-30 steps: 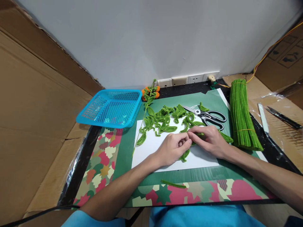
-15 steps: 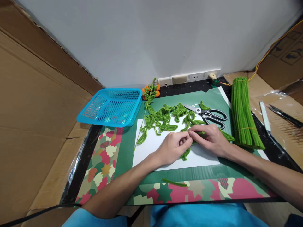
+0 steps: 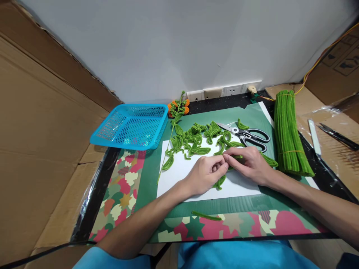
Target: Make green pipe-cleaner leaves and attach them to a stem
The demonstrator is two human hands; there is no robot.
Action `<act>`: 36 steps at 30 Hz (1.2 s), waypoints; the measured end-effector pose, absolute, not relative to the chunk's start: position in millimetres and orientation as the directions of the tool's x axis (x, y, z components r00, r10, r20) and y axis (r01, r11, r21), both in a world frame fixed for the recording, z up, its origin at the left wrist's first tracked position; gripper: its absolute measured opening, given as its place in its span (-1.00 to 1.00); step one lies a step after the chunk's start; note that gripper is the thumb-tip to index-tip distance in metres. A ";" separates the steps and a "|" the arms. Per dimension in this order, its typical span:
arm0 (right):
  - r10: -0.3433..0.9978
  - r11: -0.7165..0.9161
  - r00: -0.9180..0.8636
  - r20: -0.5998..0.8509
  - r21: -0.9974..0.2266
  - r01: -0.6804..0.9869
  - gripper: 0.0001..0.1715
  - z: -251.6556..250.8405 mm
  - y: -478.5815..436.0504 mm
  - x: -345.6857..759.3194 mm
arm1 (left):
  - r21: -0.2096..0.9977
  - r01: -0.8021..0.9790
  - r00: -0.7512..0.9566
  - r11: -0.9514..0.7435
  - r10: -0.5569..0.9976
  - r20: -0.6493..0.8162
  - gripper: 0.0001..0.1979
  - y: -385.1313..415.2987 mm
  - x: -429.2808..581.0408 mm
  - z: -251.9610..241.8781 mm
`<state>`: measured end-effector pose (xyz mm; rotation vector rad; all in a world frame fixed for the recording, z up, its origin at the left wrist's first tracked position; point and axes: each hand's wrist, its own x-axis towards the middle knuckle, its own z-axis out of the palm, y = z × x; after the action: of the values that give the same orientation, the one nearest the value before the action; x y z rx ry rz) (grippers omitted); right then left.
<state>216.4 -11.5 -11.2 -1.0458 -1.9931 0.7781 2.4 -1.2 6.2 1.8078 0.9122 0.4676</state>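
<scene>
I have both hands close together over the white sheet point(image 3: 175, 183), on the green mat point(image 3: 150, 183) that covers much of the table point(image 3: 95, 198). On the left hand point(image 3: 206, 175) the grip is curled in, thumb pressed toward the bent fingers; on the right hand point(image 3: 248, 164) it is pinched, thumb and forefinger meeting the left fingertips. The fingers cover whatever may be between them, so I cannot tell what either has hold of. Green fuzzy leaves point(image 3: 193, 136) lie clustered across the far part of the sheet and onto the mat, and one more leaf point(image 3: 220, 182) shows just beside the left hand, partly hidden by it. Far of the right hand I see the scissors point(image 3: 245, 135); to the right lies a tied bundle of green stems point(image 3: 291, 138). A leafy stalk point(image 3: 171, 136) lies along the left, beside the blue basket point(image 3: 129, 145), and a short green strip point(image 3: 206, 216) rests near the near edge.
</scene>
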 end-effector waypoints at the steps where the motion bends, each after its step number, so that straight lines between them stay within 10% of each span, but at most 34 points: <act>1: 0.858 0.484 -0.395 0.327 -0.773 0.410 -0.69 -11.3 -11.4 216.5 | 0.908 0.369 0.639 -0.199 0.763 -0.092 -0.60 -1.3 2.3 6.0; 36: 0.850 0.496 -0.405 0.337 -0.769 0.403 -0.68 -11.6 -11.4 216.9 | 0.904 0.371 0.646 -0.211 0.758 -0.088 -0.59 -1.4 2.3 6.1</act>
<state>216.9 -11.4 -11.6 -1.0280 -2.0052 0.7751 2.3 -1.4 6.1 1.8203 0.9034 0.4629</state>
